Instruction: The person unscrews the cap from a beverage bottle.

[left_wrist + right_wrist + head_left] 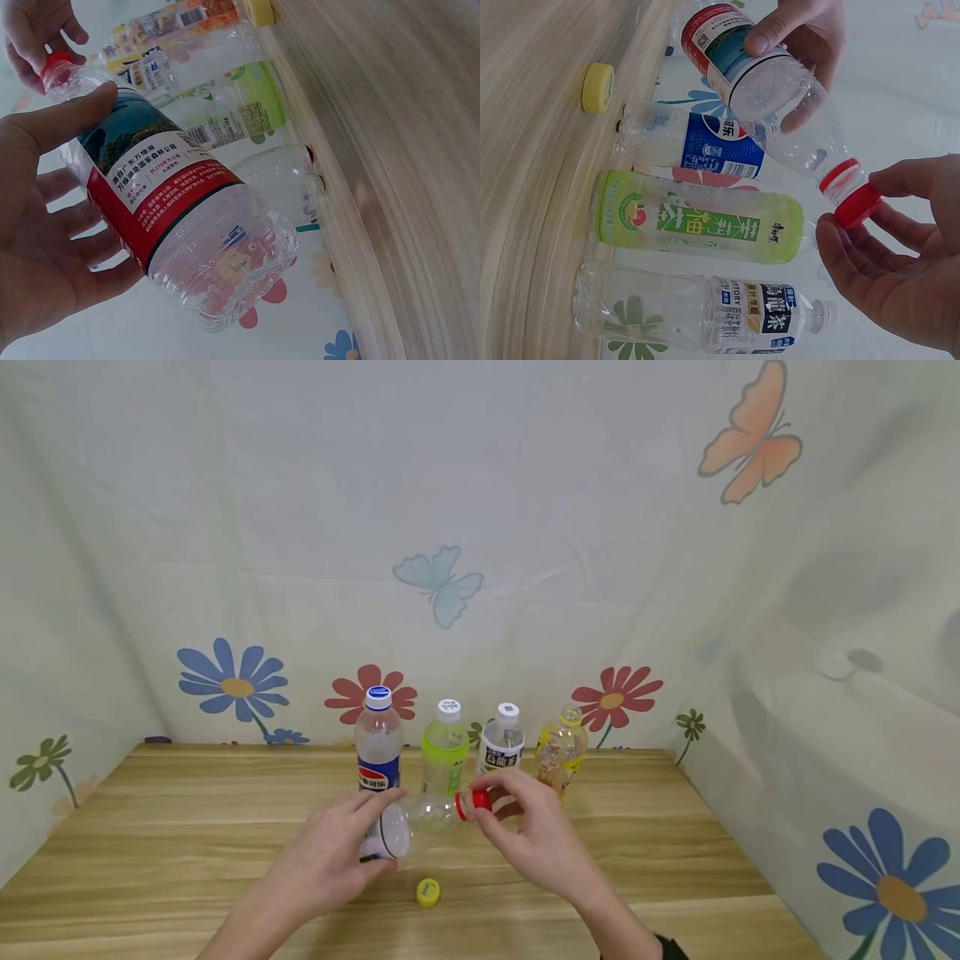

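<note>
My left hand (pixel 333 852) grips a clear plastic water bottle (pixel 180 187) round its red, white and blue label, thumb along the upper side. In the head view the bottle lies tilted above the table, its neck toward the right. The fingertips of my right hand (pixel 532 831) pinch a red bottle cap (pixel 857 205) at the bottle's mouth. Below the cap, a strip of clear neck shows above the red neck ring (pixel 838 175). On the table under the bottle sits a yellow cap (pixel 428 892), top up.
Behind the hands stand a cola bottle (pixel 378 735) with a blue label, a green-labelled bottle (pixel 446 747), an oolong tea bottle (pixel 501 743) and an uncapped yellow-labelled bottle (pixel 562 747). The wooden table (pixel 187 827) meets a flower-printed cloth (pixel 525 635) at the back.
</note>
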